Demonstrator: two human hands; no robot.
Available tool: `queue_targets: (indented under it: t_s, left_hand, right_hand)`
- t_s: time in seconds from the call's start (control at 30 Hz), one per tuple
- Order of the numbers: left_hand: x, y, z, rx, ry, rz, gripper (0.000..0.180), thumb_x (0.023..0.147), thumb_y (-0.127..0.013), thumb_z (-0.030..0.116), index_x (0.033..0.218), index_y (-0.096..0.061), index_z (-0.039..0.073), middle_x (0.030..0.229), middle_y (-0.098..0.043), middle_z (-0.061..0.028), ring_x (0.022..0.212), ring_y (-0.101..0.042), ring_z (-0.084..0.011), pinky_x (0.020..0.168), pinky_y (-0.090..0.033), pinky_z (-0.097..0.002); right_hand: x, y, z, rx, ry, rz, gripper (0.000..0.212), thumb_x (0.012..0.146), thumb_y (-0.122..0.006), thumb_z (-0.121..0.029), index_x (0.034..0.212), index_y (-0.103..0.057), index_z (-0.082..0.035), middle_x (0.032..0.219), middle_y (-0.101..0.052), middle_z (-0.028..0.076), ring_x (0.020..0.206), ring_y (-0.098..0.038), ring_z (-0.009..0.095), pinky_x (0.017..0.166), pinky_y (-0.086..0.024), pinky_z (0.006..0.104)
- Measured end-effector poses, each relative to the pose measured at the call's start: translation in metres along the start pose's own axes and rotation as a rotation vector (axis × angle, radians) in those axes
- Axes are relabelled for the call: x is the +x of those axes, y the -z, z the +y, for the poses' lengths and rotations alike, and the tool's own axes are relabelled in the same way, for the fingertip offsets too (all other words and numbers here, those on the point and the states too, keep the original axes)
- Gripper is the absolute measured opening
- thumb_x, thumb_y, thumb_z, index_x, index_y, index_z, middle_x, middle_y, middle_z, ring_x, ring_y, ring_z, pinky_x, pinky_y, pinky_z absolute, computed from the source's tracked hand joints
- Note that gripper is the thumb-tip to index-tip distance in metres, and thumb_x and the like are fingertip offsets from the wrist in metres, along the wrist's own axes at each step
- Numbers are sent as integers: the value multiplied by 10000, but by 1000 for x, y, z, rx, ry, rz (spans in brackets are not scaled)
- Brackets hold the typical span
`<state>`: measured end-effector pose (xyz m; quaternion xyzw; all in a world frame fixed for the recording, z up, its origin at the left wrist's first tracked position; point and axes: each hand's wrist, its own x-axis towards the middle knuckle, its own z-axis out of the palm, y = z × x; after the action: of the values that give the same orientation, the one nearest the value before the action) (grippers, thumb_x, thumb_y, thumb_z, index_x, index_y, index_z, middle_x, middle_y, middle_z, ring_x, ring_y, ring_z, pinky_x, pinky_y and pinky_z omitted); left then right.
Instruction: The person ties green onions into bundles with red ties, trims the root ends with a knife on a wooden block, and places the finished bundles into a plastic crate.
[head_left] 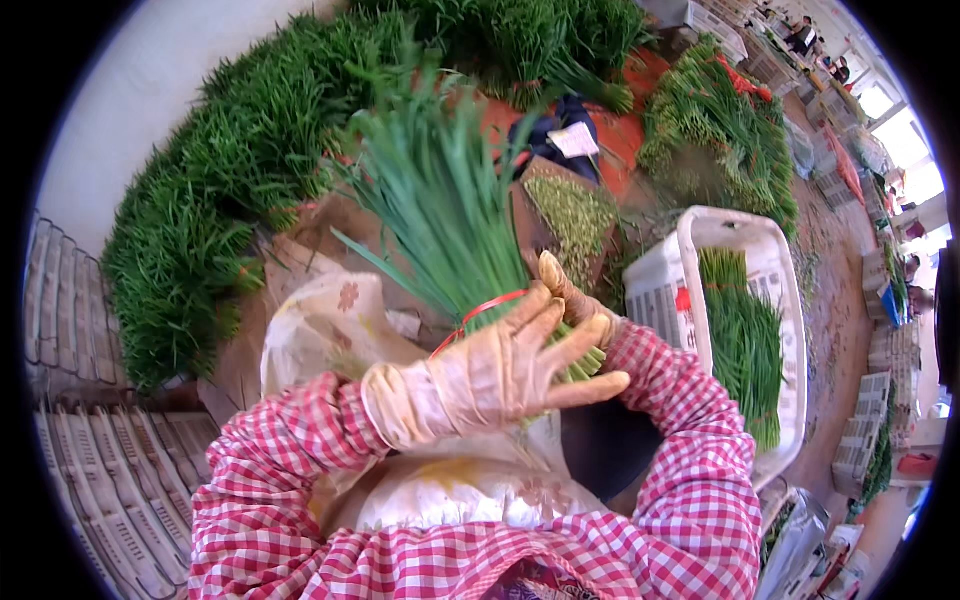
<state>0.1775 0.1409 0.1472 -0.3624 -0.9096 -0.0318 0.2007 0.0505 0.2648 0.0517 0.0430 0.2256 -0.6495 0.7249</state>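
In front of my chest is a bundle of green, flat-leaved chives (440, 210), leaves pointing up and away, their tips blurred. A red tie (493, 303) circles it near the pale cut ends. My left hand (490, 365), in a cream glove, lies across the stem end with its fingers stretched and spread. Behind the stems at the right side, my right hand (565, 292), gloved too, grips the bundle; its thumb side shows and the other fingers are partly hidden.
Large heaps of green chives (190, 240) curve along the left and far side. A white plastic crate (690, 300) with tied bundles stands at my right. Stacked crates (120, 480) sit at lower left. A box of cut green bits (570, 220) lies ahead. Distant people (803, 38) appear at upper right.
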Motion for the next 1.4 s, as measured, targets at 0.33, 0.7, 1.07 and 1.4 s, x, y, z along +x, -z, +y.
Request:
queue_targets:
  t_s: [0.33, 0.7, 1.07, 1.4]
  left_hand:
    - [-88, 37, 47, -1740, -64, 93, 515, 879, -607, 182, 1329, -431, 4, 1248, -536, -215, 1166, -520, -350, 1010, -384, -463]
    - [-75, -52, 37, -2836, 307, 940, 735, 815, -503, 635, 1277, -407, 71, 1308, -460, -190, 968, -590, -309, 832, -486, -481]
    - [-128, -64, 0, -2197, 903, 1198, 742, 827, -483, 658, 1218, -526, 29, 1080, -625, -167, 939, -636, -267, 845, -531, -409]
    - [-119, -64, 9, -2153, 1185, 1133, 612, 876, -507, 562, 1203, -558, 47, 1099, -638, -95, 942, -635, -200, 855, -522, -346]
  right_hand:
    - [10, -4, 111, 211, 285, -424, 949, 690, -606, -676, 1272, -442, 56, 1116, -605, 182, 952, -630, 295, 856, -531, 412]
    - [50, -9, 152, 125, 291, -540, 689, 774, -584, -565, 1172, -538, -4, 1053, -619, 101, 938, -612, 225, 791, -510, 340]
    - [-66, -35, 82, -928, 998, 555, 301, 931, -558, -207, 1182, -596, -47, 1059, -630, 44, 901, -598, 112, 783, -484, 231]
    - [4, -65, 133, -2478, 1106, 806, 102, 857, -585, -169, 917, -582, -86, 730, -540, 96, 666, -560, 282, 622, -450, 389]
